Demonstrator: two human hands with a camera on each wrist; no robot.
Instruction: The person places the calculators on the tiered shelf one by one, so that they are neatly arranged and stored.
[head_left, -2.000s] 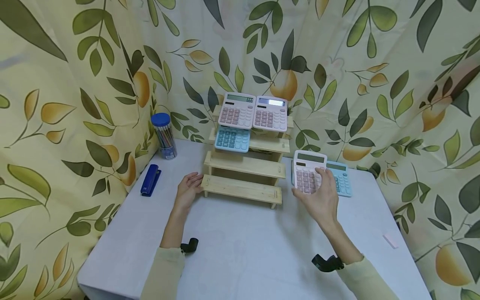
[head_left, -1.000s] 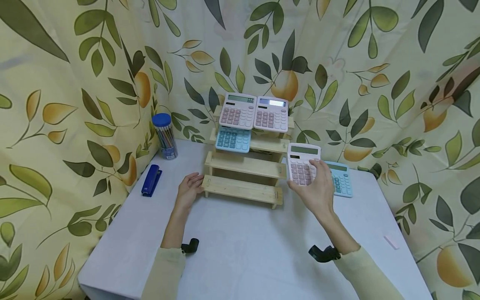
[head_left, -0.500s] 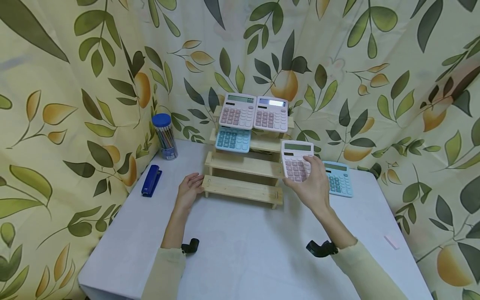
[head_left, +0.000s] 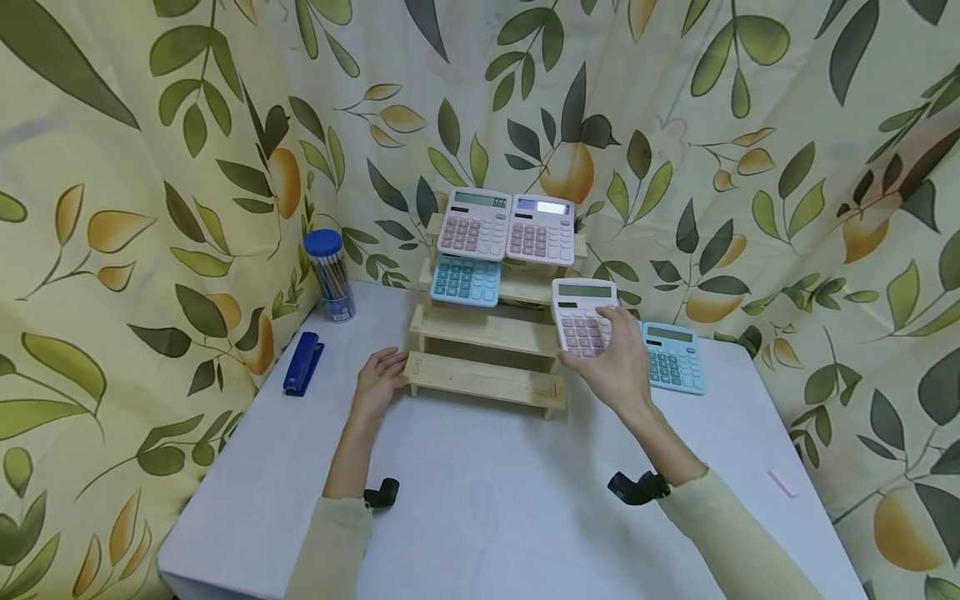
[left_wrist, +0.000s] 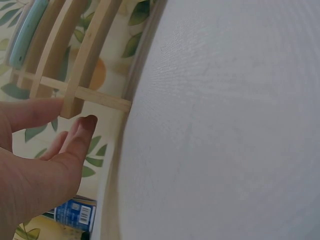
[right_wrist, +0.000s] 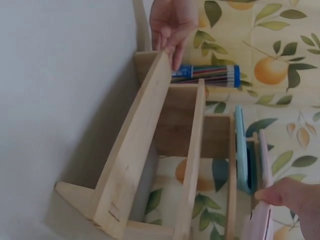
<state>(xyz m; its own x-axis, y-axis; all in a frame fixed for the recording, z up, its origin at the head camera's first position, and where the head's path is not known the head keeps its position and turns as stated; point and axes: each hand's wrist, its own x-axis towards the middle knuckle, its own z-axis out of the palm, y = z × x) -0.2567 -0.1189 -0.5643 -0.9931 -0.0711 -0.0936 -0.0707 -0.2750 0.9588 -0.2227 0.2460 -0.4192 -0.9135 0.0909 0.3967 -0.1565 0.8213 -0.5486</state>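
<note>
My right hand (head_left: 621, 367) pinches a pale pink calculator (head_left: 572, 321) between thumb and fingers, face up, at the right end of a stepped wooden rack (head_left: 487, 379). In the right wrist view, the thumb lies over the pink calculator's edge (right_wrist: 257, 222). My left hand (head_left: 377, 385) holds the left end of the lowest shelf board; the left wrist view has the thumb and fingertips on either side of the board end (left_wrist: 73, 107). Two pink calculators sit side by side on the top tier, the left one (head_left: 474, 225) reading 666. Below it lies a blue calculator (head_left: 465, 283).
Another blue calculator (head_left: 675, 358) lies on the white-covered table (head_left: 480, 500), right of the rack. To the left stand a blue-lidded jar of pencils (head_left: 330, 275) and a dark blue stapler (head_left: 303, 364). A patterned curtain (head_left: 645, 83) surrounds the table.
My right hand has carried the pink calculator left and slightly up, from over the blue calculator to the rack's right end, uncovering more of the blue one. My left hand stays put.
</note>
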